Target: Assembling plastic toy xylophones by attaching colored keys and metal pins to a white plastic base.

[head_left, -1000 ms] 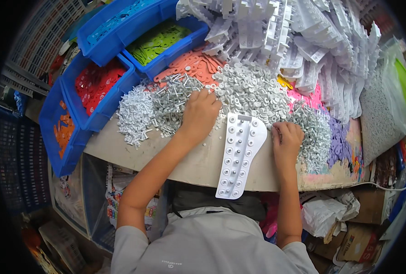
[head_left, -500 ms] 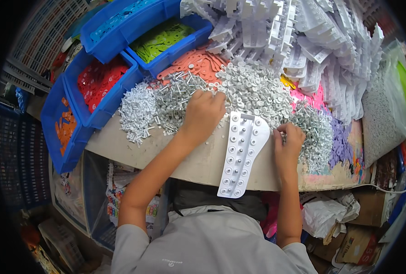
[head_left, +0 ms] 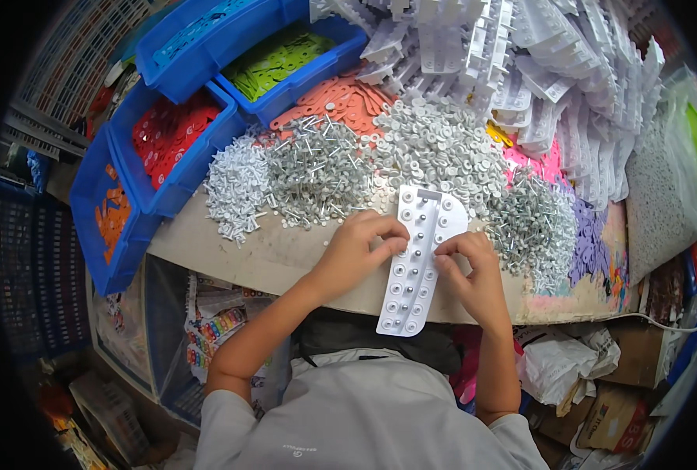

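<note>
A white plastic panel (head_left: 409, 294) with a round-shouldered right side lies at the table's front edge. Two rows of white ring-shaped pieces and a middle line of shiny metal pin heads run along it. My left hand (head_left: 358, 249) reaches its left edge, thumb and forefinger closed together at the left row of rings. From the right, my right hand (head_left: 474, 274) has its fingertips pinched at the right row. Whatever either pinch holds is too small or hidden to make out. Beyond the panel spreads a pile of small whitish washers (head_left: 435, 153).
Heaps of metal pins (head_left: 317, 168) and small white plastic pieces (head_left: 236, 188) lie left; more pins (head_left: 532, 227) lie right, beside purple pieces (head_left: 589, 239). Blue bins (head_left: 196, 168) stand at the far left. White panels (head_left: 576, 117) are stacked at the back right, near a clear bag (head_left: 662, 188).
My left hand has come back from the pin and washer heaps to the panel's left edge. My right hand has moved left from the right-hand pins to the panel's right side.
</note>
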`<state>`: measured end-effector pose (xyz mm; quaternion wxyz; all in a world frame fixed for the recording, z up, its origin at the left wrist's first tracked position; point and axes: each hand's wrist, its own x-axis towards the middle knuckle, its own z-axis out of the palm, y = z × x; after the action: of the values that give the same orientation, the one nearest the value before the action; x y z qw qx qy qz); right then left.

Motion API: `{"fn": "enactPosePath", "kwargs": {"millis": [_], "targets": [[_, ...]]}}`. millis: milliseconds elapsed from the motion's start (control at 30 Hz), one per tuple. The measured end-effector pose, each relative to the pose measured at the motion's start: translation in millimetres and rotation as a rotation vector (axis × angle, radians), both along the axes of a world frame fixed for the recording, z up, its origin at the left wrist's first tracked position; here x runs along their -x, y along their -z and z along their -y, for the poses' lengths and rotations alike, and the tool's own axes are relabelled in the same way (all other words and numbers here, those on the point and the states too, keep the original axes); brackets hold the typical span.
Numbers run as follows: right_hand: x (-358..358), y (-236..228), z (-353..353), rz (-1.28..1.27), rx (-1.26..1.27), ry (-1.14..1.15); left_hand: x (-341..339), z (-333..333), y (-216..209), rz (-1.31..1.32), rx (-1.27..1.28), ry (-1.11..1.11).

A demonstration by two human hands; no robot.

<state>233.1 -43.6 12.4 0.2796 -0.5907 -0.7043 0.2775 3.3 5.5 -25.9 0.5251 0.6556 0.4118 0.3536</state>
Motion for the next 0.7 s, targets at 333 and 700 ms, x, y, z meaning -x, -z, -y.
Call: {"fn": "enactPosePath", "kwargs": {"millis": [333, 700], "targets": [[2.2, 0.9, 3.4, -0.009, 0.002, 0.007, -10.8, 11.6, 11.8, -0.200, -0.332, -0.006], [15.1, 21.2, 13.4, 0.192, -0.309, 0.053, -5.0, 19.9, 18.4, -0.342, -0.746, -0.058]]}}
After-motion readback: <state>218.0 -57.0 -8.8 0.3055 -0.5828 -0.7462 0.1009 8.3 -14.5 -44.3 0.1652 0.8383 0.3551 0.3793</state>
